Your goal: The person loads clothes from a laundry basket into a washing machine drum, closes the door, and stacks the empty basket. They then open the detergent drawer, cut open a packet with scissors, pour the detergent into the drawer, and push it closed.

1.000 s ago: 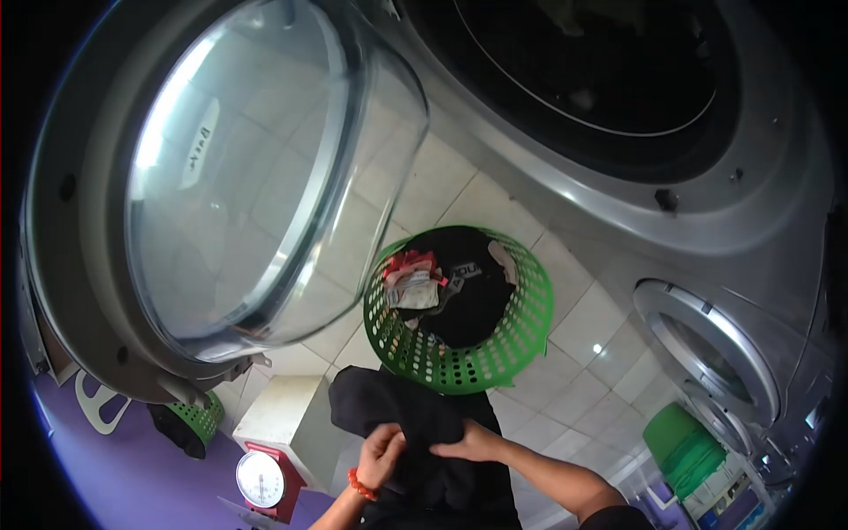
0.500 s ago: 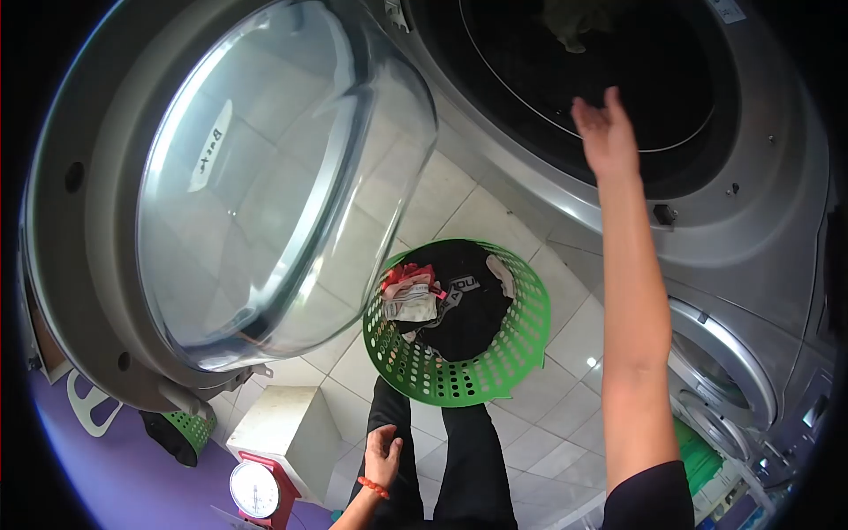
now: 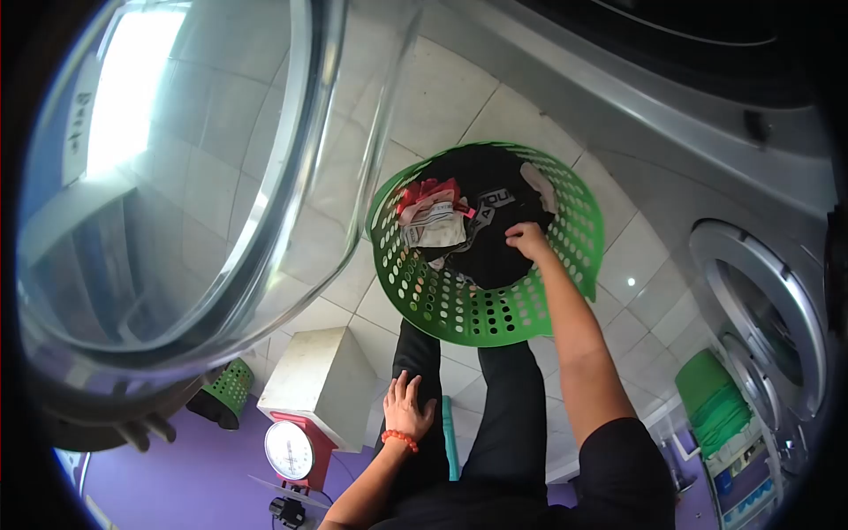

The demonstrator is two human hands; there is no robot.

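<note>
A green perforated basket [image 3: 477, 331] stands on the tiled floor with clothes inside. My right hand [image 3: 527, 240] reaches into it, its fingers pinched at a black garment [image 3: 495, 252] with grey-white lettering. Red cloth [image 3: 428, 196] and a whitish piece [image 3: 437, 226] lie at the left of the pile, and a pale beige piece [image 3: 537, 185] at the right. Near my knee, my left hand [image 3: 406, 408], with a red bead bracelet, is open with fingers spread and holds nothing.
An open clear round door [image 3: 300, 177] fills the left. The grey machine [image 3: 636, 97] spans the upper right, with another round door [image 3: 764, 309] below. A white block [image 3: 309, 375], a red scale [image 3: 290, 450] and a small green basket [image 3: 231, 389] are lower left.
The black cloth held in both hands left them. My right hand went up to the drum opening, empty, then down into the basket. The view has shifted, and my left hand's fingers have spread.
</note>
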